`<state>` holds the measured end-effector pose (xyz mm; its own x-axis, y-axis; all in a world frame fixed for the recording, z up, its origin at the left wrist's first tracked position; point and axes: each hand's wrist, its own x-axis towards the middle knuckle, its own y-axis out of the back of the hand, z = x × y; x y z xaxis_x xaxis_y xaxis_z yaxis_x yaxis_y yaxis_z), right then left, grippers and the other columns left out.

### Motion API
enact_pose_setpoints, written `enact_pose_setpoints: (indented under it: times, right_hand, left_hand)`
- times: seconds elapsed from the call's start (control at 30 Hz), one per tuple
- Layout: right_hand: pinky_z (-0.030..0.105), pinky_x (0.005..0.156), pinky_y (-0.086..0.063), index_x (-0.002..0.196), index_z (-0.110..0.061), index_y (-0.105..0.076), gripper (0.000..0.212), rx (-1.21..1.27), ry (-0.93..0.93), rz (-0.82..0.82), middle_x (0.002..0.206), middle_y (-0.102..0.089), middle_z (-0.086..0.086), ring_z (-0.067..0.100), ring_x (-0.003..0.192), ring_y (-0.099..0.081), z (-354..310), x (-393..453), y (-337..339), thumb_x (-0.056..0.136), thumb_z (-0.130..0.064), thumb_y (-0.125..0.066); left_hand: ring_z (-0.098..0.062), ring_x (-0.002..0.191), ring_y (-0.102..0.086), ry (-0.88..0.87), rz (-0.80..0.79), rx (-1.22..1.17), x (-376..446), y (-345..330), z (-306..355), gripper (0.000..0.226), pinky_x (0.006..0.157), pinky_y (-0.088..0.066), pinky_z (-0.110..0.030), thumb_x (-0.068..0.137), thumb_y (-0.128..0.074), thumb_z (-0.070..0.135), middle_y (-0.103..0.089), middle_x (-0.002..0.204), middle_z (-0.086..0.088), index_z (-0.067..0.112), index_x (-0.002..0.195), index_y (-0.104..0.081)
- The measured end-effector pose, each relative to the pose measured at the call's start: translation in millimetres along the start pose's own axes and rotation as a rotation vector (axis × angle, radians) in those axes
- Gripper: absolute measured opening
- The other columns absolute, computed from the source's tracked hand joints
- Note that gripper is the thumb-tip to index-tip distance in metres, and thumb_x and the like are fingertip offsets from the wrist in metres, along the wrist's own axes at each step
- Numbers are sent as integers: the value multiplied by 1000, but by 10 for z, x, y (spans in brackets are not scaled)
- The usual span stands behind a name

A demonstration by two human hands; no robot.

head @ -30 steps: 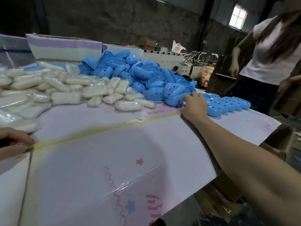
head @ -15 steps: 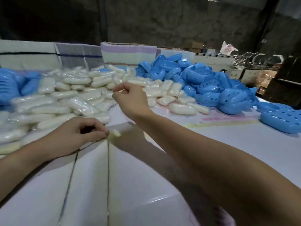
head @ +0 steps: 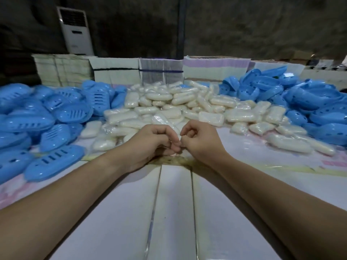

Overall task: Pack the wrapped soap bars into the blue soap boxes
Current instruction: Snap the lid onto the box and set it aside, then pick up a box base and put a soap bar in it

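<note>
Premises: a packing workshop or small factory floor. Evidence: bulk heaps of wrapped soap bars (head: 174, 107) and blue soap boxes (head: 47, 117) on a paper-covered bench (head: 244, 188), bundled flat cartons (head: 62, 72), bare concrete wall (head: 244, 25), floor-standing air conditioner (head: 76, 30).

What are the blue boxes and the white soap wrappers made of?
The blue soap boxes look like smooth, glossy moulded plastic: they shine and have neat slots. The wrapped soap bars seem covered in thin clear plastic film, crinkled and glinting.

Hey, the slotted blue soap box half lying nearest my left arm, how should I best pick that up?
Probably grip the slotted blue soap box half across its narrow width, left hand coming from above: it lies domed side up, apart from the pile, both long edges exposed.
</note>
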<state>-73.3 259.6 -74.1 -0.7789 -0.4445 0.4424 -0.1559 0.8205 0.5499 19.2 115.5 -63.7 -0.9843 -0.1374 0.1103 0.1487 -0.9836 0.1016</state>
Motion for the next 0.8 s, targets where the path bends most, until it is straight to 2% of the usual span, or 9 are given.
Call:
enact_pose_setpoints:
  times: [0.1,0.17,0.2,0.27,0.37,0.47,0.63,0.7,0.8]
  right_hand:
    - [31,64,-49,76,-25,-66,14,-47,84,-27,62,-63,-3,7,61,-55,-21,-30,-26,75,-11,-65]
    - [33,67,-50,79,-28,-65,16,-93,160,-51,63,-62,-7,8,65,-55,-63,-67,-41,76,-12,-64]
    - [34,70,-50,80,-30,-64,19,-104,206,-60,65,-61,-8,8,68,-56,-87,-88,-40,77,-12,-64]
    - [35,75,-49,85,-31,-65,21,-109,302,-74,71,-60,-12,8,77,-55,-125,-122,-33,78,-12,-64]
    - [37,80,-48,92,-30,-67,20,-123,380,-134,77,-59,-17,7,86,-53,-146,-152,-52,82,-13,-65]
    - [37,82,-48,95,-33,-67,20,-150,409,-200,78,-57,-19,6,87,-51,-140,-150,-73,84,-16,-65]
    - [32,83,-47,94,-37,-66,22,-152,397,-239,81,-59,-22,2,88,-52,-110,-129,-72,85,-17,-64]
    - [29,83,-46,93,-39,-66,23,-147,393,-247,82,-60,-21,1,90,-53,-99,-126,-76,85,-18,-64]
    - [25,80,-44,88,-44,-62,27,-145,395,-256,83,-60,-22,-2,91,-53,-91,-115,-76,85,-18,-65]
  left_hand:
    - [-16,66,-70,36,61,-69,-13,90,118,42,55,-55,-22,88,-39,-18,-69,75,-9,9,71,-67]
    - [-15,61,-68,74,167,-116,17,231,193,46,47,-50,-22,87,-41,-13,-70,75,-9,14,65,-71]
    - [-14,59,-67,83,247,-71,44,324,211,46,45,-48,-22,87,-42,-10,-71,74,-8,16,63,-71]
    - [-12,60,-67,56,454,224,139,591,209,37,45,-46,-23,88,-46,-3,-72,73,-4,16,67,-69]
    - [-18,78,-65,34,752,641,291,1073,210,26,59,-50,-29,91,-50,10,-71,83,-1,20,75,-68]
    - [-30,92,-63,82,932,694,415,1511,217,19,79,-52,-43,90,-49,15,-70,99,-12,8,90,-67]
    - [-35,109,-58,498,802,1186,400,1833,0,18,94,-47,-43,94,-53,27,-63,115,-15,10,92,-55]
    - [-35,111,-57,504,808,1236,410,1877,-82,16,98,-48,-47,95,-52,23,-62,117,-14,10,101,-59]
    - [-34,106,-59,440,857,1197,424,1856,-110,16,93,-53,-47,95,-53,19,-65,110,-14,10,102,-65]
